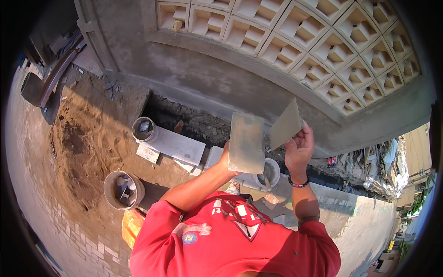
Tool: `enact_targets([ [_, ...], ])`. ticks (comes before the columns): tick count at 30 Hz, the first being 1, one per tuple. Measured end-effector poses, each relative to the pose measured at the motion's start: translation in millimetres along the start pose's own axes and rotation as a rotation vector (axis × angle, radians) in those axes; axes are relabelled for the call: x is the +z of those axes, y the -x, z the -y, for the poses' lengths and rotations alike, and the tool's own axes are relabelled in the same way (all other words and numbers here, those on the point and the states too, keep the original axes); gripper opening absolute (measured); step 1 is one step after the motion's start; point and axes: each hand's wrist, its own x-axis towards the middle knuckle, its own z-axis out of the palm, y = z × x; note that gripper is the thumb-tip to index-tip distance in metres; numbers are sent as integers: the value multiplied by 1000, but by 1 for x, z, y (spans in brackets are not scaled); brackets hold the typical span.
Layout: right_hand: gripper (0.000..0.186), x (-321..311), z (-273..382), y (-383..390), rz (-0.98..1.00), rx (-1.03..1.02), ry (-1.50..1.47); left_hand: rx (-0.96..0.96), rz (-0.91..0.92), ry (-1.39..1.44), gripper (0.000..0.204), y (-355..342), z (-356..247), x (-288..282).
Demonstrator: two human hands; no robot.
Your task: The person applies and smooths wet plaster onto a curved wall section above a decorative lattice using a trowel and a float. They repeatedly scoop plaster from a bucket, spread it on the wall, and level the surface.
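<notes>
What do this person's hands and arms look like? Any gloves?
No gloves show on the left hand or right hand. The red sleeves are short. A dark beaded bracelet with some coloured beads circles the right wrist.

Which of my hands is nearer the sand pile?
Left. Your left hand is to the right of the sand pile; your right hand is even farther right.

a bright red t-shirt (272, 251) is worn, with loose short sleeves (154, 228) cut in the same red. the chest is printed with white lettering (242, 211), a dark-and-white v-shaped motif (248, 230) and, on the left side, pale script (201, 229) above a round blue emblem (189, 237). the right wrist (299, 177) is circled by a dark beaded bracelet (299, 185) flecked with red and blue.
</notes>
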Motion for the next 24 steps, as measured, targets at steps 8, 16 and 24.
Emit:
enact_targets([
  [8,52,15,-12,13,135,-74,283,51,-3,1,26,3,-11,5],
  [16,42,0,-22,17,448,-81,671,198,-124,-332,21,36,-63,51],
  [24,43,-18,-23,7,62,591,-346,281,-113,-225,23,34,-101,14],
])
